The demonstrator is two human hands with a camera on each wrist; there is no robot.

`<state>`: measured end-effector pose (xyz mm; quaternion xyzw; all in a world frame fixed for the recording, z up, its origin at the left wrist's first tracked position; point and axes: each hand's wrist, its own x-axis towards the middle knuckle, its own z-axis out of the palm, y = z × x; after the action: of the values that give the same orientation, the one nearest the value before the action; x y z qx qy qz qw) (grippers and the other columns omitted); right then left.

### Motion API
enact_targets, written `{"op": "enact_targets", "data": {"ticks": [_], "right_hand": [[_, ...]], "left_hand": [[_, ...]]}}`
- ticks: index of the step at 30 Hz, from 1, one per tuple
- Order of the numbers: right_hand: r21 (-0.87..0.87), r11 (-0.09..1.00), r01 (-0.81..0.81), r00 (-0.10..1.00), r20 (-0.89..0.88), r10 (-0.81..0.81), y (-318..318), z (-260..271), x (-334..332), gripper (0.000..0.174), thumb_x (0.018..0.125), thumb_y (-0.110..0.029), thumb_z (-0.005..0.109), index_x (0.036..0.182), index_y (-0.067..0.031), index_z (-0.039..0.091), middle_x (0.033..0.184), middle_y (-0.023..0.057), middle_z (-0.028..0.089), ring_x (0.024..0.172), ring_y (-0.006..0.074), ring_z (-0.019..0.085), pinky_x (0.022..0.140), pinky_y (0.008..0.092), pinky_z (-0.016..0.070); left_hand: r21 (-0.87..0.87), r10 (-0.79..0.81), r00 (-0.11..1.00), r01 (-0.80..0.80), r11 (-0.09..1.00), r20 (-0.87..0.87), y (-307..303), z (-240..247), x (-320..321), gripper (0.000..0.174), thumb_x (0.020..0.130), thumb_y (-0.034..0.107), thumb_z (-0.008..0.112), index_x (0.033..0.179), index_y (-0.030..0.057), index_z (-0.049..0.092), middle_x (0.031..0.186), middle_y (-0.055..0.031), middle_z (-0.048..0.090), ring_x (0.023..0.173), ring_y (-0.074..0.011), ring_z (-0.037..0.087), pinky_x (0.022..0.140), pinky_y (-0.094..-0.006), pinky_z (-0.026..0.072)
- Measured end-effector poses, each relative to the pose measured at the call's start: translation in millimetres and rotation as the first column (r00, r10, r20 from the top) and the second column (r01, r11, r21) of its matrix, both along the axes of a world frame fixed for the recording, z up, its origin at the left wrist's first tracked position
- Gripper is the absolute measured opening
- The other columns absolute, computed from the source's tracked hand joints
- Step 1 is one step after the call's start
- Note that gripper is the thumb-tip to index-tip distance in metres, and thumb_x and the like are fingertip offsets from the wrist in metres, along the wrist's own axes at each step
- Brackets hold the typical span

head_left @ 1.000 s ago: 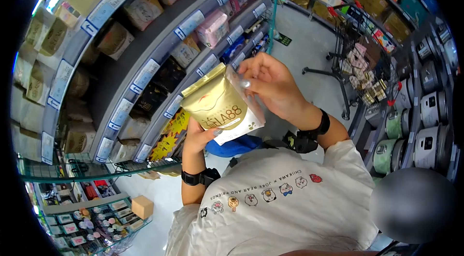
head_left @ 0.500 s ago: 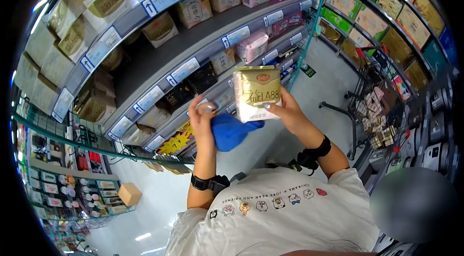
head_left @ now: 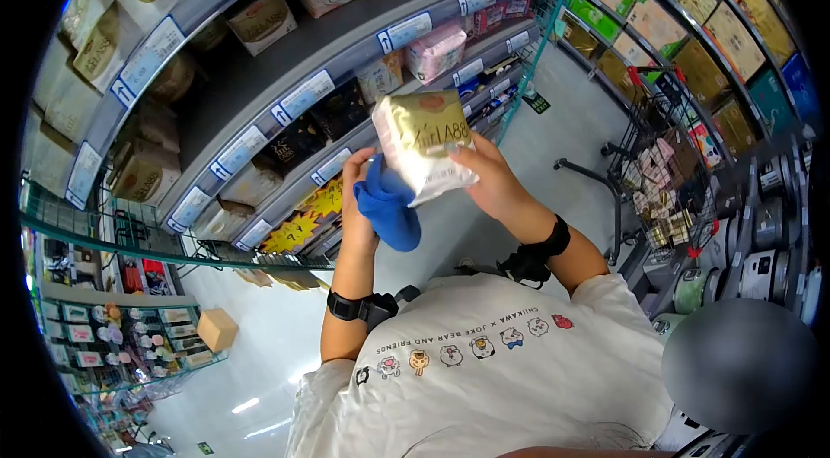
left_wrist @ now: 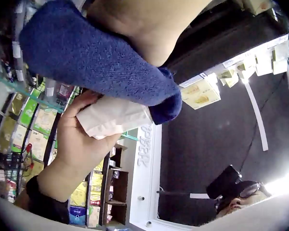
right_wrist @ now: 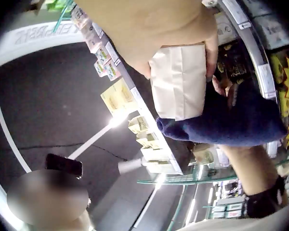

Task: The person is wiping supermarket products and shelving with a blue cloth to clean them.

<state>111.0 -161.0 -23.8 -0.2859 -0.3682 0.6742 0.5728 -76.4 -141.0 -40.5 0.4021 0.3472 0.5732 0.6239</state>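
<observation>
A gold-and-white soft packet (head_left: 428, 134) with gold lettering tilts in my right hand (head_left: 501, 186), its thumb across the front and fingers behind. Seen in the right wrist view, the packet's pale folded side (right_wrist: 178, 82) sits between thumb and fingers. My left hand (head_left: 356, 220) grips a blue cloth (head_left: 386, 203) that droops in front of its palm. The cloth (left_wrist: 96, 62) lies against the packet's lower left edge and covers part of the packet (left_wrist: 113, 118) in the left wrist view.
Curved store shelves (head_left: 346, 34) with packets and price labels run close in front. A shopping cart (head_left: 661, 190) holding goods stands at the right. Boxed goods (head_left: 752, 272) line the right side, and a small cardboard box (head_left: 216, 330) is at lower left.
Both hands were on the packet at first; the left hand then came off it and now holds the blue cloth. The packet, now in the right hand alone, has shifted left and tilted.
</observation>
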Motion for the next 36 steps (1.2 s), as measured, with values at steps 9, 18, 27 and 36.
{"op": "enact_targets", "data": {"ticks": [9, 18, 27, 36], "right_hand": [[-0.143, 0.981, -0.130, 0.988, -0.102, 0.116, 0, 18, 0, 0.047, 0.093, -0.033, 0.041, 0.130, -0.0042, 0.042, 0.122, 0.0116, 0.054, 0.111, 0.0240, 0.054, 0.092, 0.0414, 0.0433], [-0.151, 0.964, -0.219, 0.961, -0.203, 0.186, 7, 11, 3, 0.051, 0.092, -0.035, 0.039, 0.133, -0.0048, 0.038, 0.130, 0.0113, 0.048, 0.118, 0.0244, 0.048, 0.096, 0.0412, 0.0404], [0.190, 0.975, -0.115, 0.993, 0.020, 0.113, 26, 1, 2, 0.064, 0.084, -0.016, 0.057, 0.137, -0.0024, 0.023, 0.133, 0.0105, 0.041, 0.123, 0.0214, 0.042, 0.102, 0.0384, 0.0344], [0.563, 0.816, -0.127, 0.765, 0.580, -0.281, 79, 13, -3, 0.074, 0.069, 0.000, 0.071, 0.132, -0.0062, 0.033, 0.132, 0.0091, 0.039, 0.123, 0.0223, 0.039, 0.101, 0.0367, 0.0350]], "left_hand": [[0.209, -0.208, 0.976, 0.218, 0.953, -0.068, -3, 15, -14, 0.064, 0.075, -0.003, 0.047, 0.138, 0.0032, 0.033, 0.083, -0.0027, 0.053, 0.071, -0.0077, 0.050, 0.064, -0.0181, 0.0409], [0.373, -0.291, 0.887, 0.421, 0.827, -0.358, -15, 34, -22, 0.075, 0.063, -0.007, 0.046, 0.137, -0.0013, 0.033, 0.139, -0.0126, 0.037, 0.105, -0.0147, 0.051, 0.090, -0.0249, 0.0389], [0.375, -0.074, 0.810, 0.348, 0.859, -0.582, -20, 51, -35, 0.068, 0.070, -0.004, 0.054, 0.136, 0.0066, 0.039, 0.120, -0.0128, 0.053, 0.093, -0.0155, 0.053, 0.086, -0.0255, 0.0402], [0.586, 0.367, 0.581, 0.245, 0.772, -0.727, -11, 74, -54, 0.058, 0.070, -0.003, 0.059, 0.126, 0.0052, 0.049, 0.104, -0.0128, 0.058, 0.094, -0.0235, 0.055, 0.079, -0.0301, 0.0443]]}}
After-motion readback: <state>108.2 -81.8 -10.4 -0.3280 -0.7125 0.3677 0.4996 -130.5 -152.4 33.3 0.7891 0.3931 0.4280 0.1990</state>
